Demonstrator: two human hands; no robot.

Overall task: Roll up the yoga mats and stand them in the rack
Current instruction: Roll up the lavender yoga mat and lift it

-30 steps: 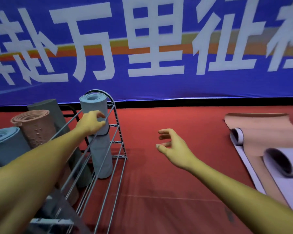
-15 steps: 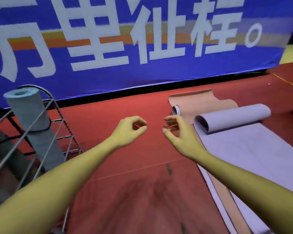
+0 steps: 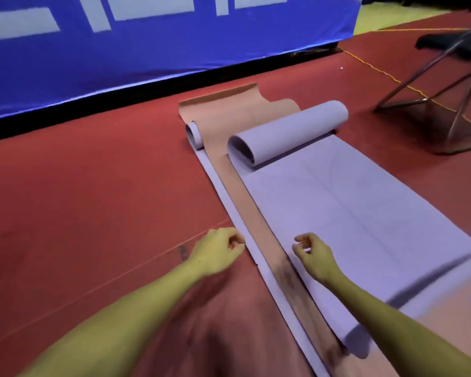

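Three yoga mats lie stacked and unrolled on the red floor. On top is a lilac mat (image 3: 351,213) whose far end curls into a loose roll (image 3: 286,131). Under it lies a tan mat (image 3: 239,186), and beneath that another lilac mat (image 3: 223,191) with a small curl at its far end (image 3: 192,131). My left hand (image 3: 219,251) hovers over the floor beside the bottom mat's left edge, fingers loosely curled, holding nothing. Above the tan strip and the top mat's left edge hangs my right hand (image 3: 312,250), fingers likewise curled and empty. The rack is out of view.
A blue banner with white characters (image 3: 147,50) runs along the back wall. A metal frame with dark cloth (image 3: 446,85) stands at the right, past the mats. Red floor (image 3: 79,200) spreads to the left of the mats.
The view has swung right from the rack to the mats on the floor. My left hand let go of the blue-grey rolled mat in the rack, and both hands now hang over the mats' near left edge.
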